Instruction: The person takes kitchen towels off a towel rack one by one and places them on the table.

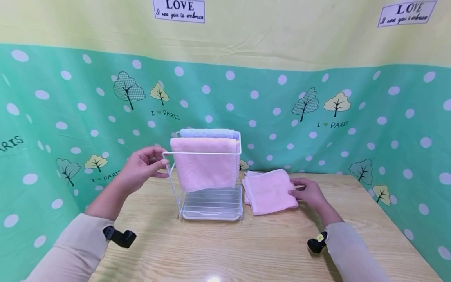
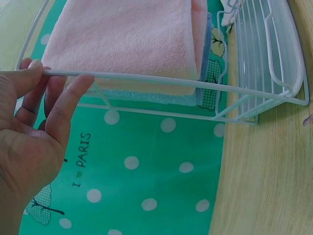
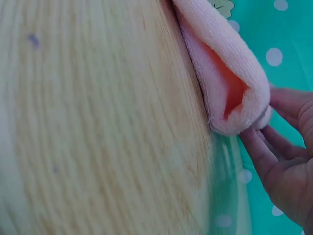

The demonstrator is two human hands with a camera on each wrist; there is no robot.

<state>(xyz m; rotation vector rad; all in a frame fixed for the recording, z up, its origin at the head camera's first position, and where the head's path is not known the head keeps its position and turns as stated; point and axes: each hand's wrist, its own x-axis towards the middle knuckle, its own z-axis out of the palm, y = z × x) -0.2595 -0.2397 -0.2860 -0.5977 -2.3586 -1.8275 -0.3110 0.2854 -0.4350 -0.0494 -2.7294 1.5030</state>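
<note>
A white wire rack (image 1: pixel 202 153) stands on the table with a folded pink towel (image 1: pixel 208 168) and a light blue towel (image 1: pixel 204 133) draped over its upper bars. My left hand (image 1: pixel 142 166) pinches the rack's upper left corner; the left wrist view shows the thumb and fingers on the wire (image 2: pixel 161 80). Beside the rack, to the right, another folded pink towel (image 1: pixel 269 192) lies on the table. Its right edge is between the thumb and fingers of my right hand (image 1: pixel 310 194). In the right wrist view that towel's folded edge (image 3: pixel 234 73) bulges open in a loop.
Under the hanging towels, the rack's base holds a pale tray (image 1: pixel 211 216) below wire bars. The wooden table (image 1: pixel 218 250) extends toward me. A green and yellow printed curtain (image 1: pixel 229 98) surrounds the table's back and sides. Each wrist wears a small black camera (image 1: pixel 123 237).
</note>
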